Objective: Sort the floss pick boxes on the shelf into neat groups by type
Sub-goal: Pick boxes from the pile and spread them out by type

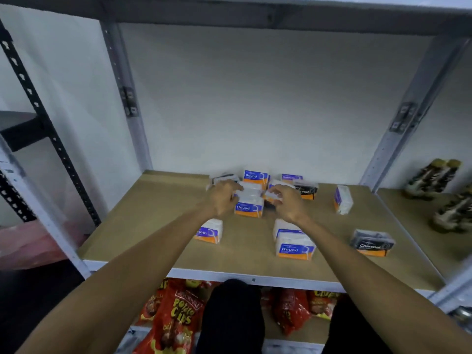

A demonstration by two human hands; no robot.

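Both hands reach into the cluster of floss pick boxes in the middle of the shelf board (153, 226). The right hand (287, 204) has fingers and thumb curled round a white-and-orange box (272, 196) and pinches it at its right end; blur hides the label. The left hand (221, 198) lies with curled fingers on the left end of a clear-topped box (251, 192), and the blur leaves it unclear whether it grips that box or only touches it. Between the two hands, just on the near side of the fingertips, stands a near Round box (249, 207), its label toward the camera, touching the clear-topped box behind it. Beyond the hands, toward the back wall, are a back Round box (255, 176) and a back Smooth box (292, 177), and beyond the left knuckles sits a dark box (224, 178). Just to the right of the right hand's fingers stands a back Charcoal box (306, 190). Farther right, well apart from that hand, is a turned box (343, 199) whose label faces left. On the near side of the right wrist stands a front Round box (295, 248) with another white box (284, 227) touching it from behind, and to their right, apart, a front Charcoal box (373, 243). On the near side of the left wrist, partly hidden by the forearm, stands a front Smooth box (209, 232). On the shelf below the arms lie red chip bags (176, 315); far to the right of the right hand stand yellow-topped bottles (434, 177).
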